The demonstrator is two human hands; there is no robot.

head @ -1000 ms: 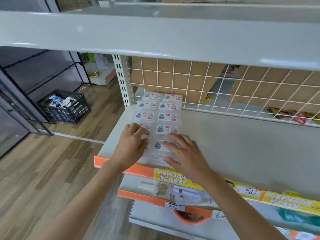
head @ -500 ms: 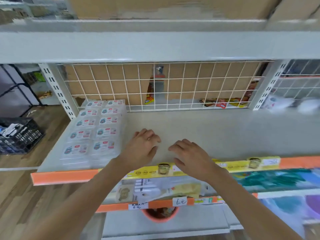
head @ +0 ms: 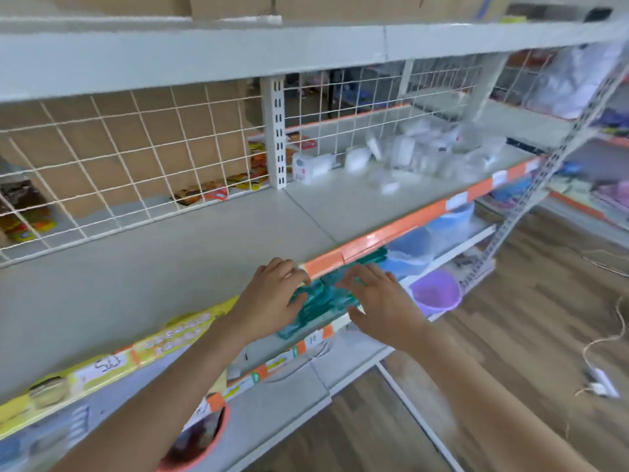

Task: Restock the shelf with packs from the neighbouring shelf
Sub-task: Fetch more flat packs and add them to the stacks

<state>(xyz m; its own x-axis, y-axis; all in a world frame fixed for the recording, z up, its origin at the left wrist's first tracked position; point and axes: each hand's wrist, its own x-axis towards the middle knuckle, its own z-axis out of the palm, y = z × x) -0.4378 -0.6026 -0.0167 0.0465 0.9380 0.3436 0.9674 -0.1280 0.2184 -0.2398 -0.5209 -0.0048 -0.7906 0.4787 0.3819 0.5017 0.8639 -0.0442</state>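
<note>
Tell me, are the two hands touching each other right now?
Apart. The head view shows the left hand and right hand side by side in front of the shelf edge, with teal items plainly visible in the gap between them.

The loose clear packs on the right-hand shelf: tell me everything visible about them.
The clear packs look like small see-through plastic boxes with white contents. They lie in a loose, untidy heap on the grey shelf, toward its back by the wire grid, some tilted. Motion blur hides labels and count. Neither hand touches them.
</note>
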